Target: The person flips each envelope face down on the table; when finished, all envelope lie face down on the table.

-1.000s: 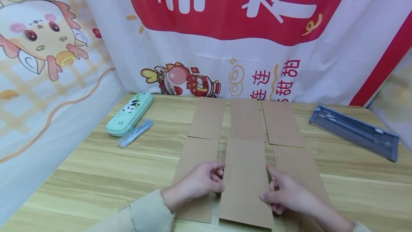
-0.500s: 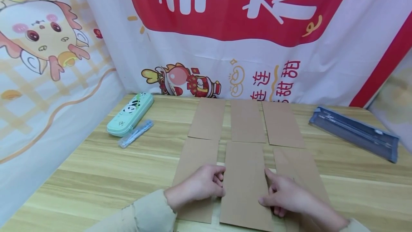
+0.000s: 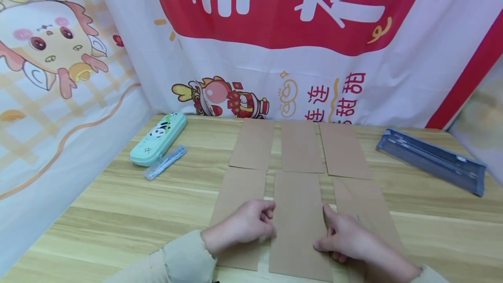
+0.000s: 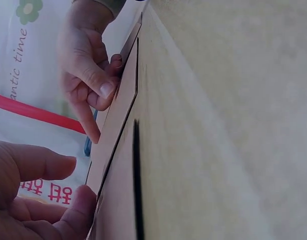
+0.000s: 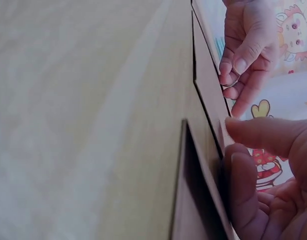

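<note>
A brown rectangular cardboard piece [image 3: 298, 217] lies flat at the front middle, between both hands. My left hand [image 3: 247, 222] holds its left edge with thumb and forefinger at the side. Along the opposite edge, my right hand [image 3: 347, 235] grips with the forefinger stretched along the side and the thumb over the border. Another cardboard piece [image 3: 239, 187] lies partly under the left hand and wrist. To the right, a cardboard piece [image 3: 369, 200] is partly covered by the right hand and forearm; in the right wrist view its near edge [image 5: 203, 175] stands slightly raised.
Three more cardboard pieces form a back row: left [image 3: 252, 143], middle [image 3: 301, 145] and right [image 3: 346, 150]. A mint panda pencil case [image 3: 157, 141] and a clear packet [image 3: 165, 163] lie at left. A blue mesh pouch [image 3: 432, 160] lies at right. Printed cloth [image 3: 243, 56] hangs behind.
The middle front cardboard piece has come down from overlapping the back row to lying flat, with a narrow gap behind it. Both hands stay at its edges, shifting only slightly.
</note>
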`<state>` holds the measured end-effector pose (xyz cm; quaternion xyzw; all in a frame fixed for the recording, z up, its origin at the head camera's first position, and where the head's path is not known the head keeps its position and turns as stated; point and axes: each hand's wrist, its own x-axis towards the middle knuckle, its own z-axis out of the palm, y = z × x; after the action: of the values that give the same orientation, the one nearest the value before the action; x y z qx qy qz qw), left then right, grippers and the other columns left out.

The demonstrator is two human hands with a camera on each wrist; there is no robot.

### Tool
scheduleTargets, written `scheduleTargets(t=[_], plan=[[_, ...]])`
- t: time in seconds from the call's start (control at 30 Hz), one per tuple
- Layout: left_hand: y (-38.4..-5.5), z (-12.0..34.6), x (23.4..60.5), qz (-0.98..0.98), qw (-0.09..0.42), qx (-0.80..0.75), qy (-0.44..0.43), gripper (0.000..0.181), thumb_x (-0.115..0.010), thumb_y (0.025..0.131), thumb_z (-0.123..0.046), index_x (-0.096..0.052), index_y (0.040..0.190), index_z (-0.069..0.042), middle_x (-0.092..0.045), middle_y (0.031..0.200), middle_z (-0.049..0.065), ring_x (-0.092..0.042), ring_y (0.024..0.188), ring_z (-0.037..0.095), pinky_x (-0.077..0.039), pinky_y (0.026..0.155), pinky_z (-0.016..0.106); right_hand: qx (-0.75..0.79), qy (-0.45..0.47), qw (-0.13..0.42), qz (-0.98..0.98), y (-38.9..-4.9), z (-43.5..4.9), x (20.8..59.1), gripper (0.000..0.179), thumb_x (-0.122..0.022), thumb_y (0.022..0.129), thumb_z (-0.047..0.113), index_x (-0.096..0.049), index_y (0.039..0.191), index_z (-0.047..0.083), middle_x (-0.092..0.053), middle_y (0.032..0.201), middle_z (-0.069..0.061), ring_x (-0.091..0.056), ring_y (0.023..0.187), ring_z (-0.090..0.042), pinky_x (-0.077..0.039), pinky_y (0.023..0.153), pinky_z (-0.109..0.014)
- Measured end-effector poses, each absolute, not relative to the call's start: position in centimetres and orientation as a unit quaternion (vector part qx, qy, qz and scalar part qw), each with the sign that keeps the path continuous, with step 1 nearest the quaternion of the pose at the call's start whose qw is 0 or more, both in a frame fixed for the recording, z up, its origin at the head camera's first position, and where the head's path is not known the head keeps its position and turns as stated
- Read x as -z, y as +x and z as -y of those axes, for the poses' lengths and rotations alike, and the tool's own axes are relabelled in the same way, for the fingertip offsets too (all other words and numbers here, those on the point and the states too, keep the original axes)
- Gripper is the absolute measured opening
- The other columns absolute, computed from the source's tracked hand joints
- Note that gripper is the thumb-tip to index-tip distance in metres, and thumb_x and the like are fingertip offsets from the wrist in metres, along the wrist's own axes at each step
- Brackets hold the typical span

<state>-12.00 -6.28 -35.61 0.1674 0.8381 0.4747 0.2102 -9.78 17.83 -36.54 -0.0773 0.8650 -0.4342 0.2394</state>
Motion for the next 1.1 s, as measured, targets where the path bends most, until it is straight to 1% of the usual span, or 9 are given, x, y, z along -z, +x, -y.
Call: scheduleTargets(t=[0.13, 0.2, 0.37, 0.47, 0.67, 0.8, 0.87, 1.03, 1.1], plan=[[-12.1, 6.3, 35.3, -0.826, 0.19, -0.496, 0.186, 0.063, -0.063, 0.072, 0.006, -0.04, 0.13, 0.015, -0.054, 0.092, 0.007, -0.051, 0.078, 0.01, -0.045, 0.065, 0.014, 0.49, -0.09, 0.228, -0.837, -9.4, -18.4, 36.3, 0.099, -0.072, 0.078, 0.017, -0.003, 0.138, -0.02, -0.055, 0.06, -0.005, -0.052, 0.048, -0.015, -0.05, 0.045, -0.032], [-12.2, 6.2, 35.1, -0.821, 0.176, -0.503, 0.203, 0.061, -0.061, 0.074, 0.005, -0.04, 0.131, 0.014, -0.055, 0.094, 0.009, -0.05, 0.079, 0.01, -0.045, 0.066, 0.013, 0.513, -0.093, 0.199, -0.83, -9.2, -18.8, 36.0, 0.093, -0.069, 0.08, 0.013, -0.004, 0.139, -0.018, -0.056, 0.066, -0.006, -0.054, 0.053, -0.015, -0.051, 0.049, -0.03], [-12.5, 5.6, 34.3, -0.813, 0.14, -0.519, 0.226, 0.053, -0.061, 0.079, 0.0, -0.047, 0.129, 0.007, -0.056, 0.109, 0.016, -0.055, 0.086, 0.012, -0.048, 0.072, 0.015, 0.506, -0.068, 0.061, -0.858, -9.4, -20.3, 34.9, 0.072, -0.066, 0.082, 0.008, -0.027, 0.139, -0.01, -0.058, 0.082, -0.007, -0.054, 0.065, -0.007, -0.049, 0.057, -0.023], [-12.7, 4.7, 33.8, -0.796, 0.137, -0.549, 0.214, 0.05, -0.063, 0.081, -0.003, -0.049, 0.129, 0.003, -0.053, 0.118, 0.018, -0.057, 0.093, 0.016, -0.049, 0.077, 0.018, 0.47, -0.032, 0.013, -0.882, -9.7, -21.9, 34.5, 0.062, -0.067, 0.084, 0.013, -0.037, 0.135, -0.006, -0.059, 0.092, -0.008, -0.052, 0.072, -0.001, -0.048, 0.061, -0.019], [-13.3, 2.7, 33.6, -0.76, 0.154, -0.604, 0.183, 0.046, -0.063, 0.084, -0.004, -0.05, 0.128, 0.0, -0.054, 0.123, 0.017, -0.058, 0.103, 0.021, -0.05, 0.086, 0.026, 0.453, 0.009, 0.035, -0.891, -10.0, -25.9, 34.6, 0.064, -0.061, 0.089, 0.022, -0.031, 0.138, -0.006, -0.055, 0.113, -0.017, -0.049, 0.082, 0.009, -0.046, 0.069, -0.013], [-13.7, 1.1, 34.3, -0.727, 0.171, -0.642, 0.173, 0.047, -0.061, 0.085, -0.004, -0.047, 0.13, 0.002, -0.054, 0.124, 0.017, -0.057, 0.107, 0.023, -0.049, 0.091, 0.029, 0.485, 0.011, 0.063, -0.872, -9.8, -28.2, 35.3, 0.066, -0.057, 0.092, 0.018, -0.022, 0.14, -0.01, -0.056, 0.116, -0.018, -0.052, 0.085, 0.011, -0.051, 0.071, -0.017], [-14.0, 0.2, 34.8, -0.704, 0.185, -0.666, 0.163, 0.048, -0.062, 0.085, -0.005, -0.047, 0.13, 0.002, -0.054, 0.125, 0.017, -0.056, 0.109, 0.022, -0.047, 0.093, 0.029, 0.504, 0.012, 0.086, -0.859, -9.8, -29.1, 35.5, 0.067, -0.055, 0.093, 0.017, -0.017, 0.141, -0.011, -0.054, 0.119, -0.022, -0.054, 0.086, 0.01, -0.052, 0.073, -0.019], [-14.7, -1.9, 35.7, -0.667, 0.219, -0.7, 0.135, 0.051, -0.062, 0.087, -0.01, -0.044, 0.134, 0.0, -0.051, 0.131, 0.014, -0.051, 0.116, 0.02, -0.044, 0.097, 0.032, 0.521, 0.023, 0.138, -0.842, -9.6, -30.8, 35.8, 0.071, -0.051, 0.095, 0.02, -0.007, 0.142, -0.011, -0.036, 0.132, -0.039, -0.055, 0.088, 0.009, -0.053, 0.076, -0.023], [-15.0, -2.6, 35.9, -0.658, 0.231, -0.704, 0.133, 0.052, -0.06, 0.088, -0.009, -0.041, 0.136, 0.001, -0.048, 0.134, 0.016, -0.048, 0.121, 0.023, -0.043, 0.099, 0.034, 0.524, 0.026, 0.156, -0.837, -9.7, -31.2, 35.8, 0.072, -0.05, 0.096, 0.021, -0.006, 0.142, -0.011, -0.03, 0.136, -0.04, -0.055, 0.091, 0.008, -0.054, 0.078, -0.026]])
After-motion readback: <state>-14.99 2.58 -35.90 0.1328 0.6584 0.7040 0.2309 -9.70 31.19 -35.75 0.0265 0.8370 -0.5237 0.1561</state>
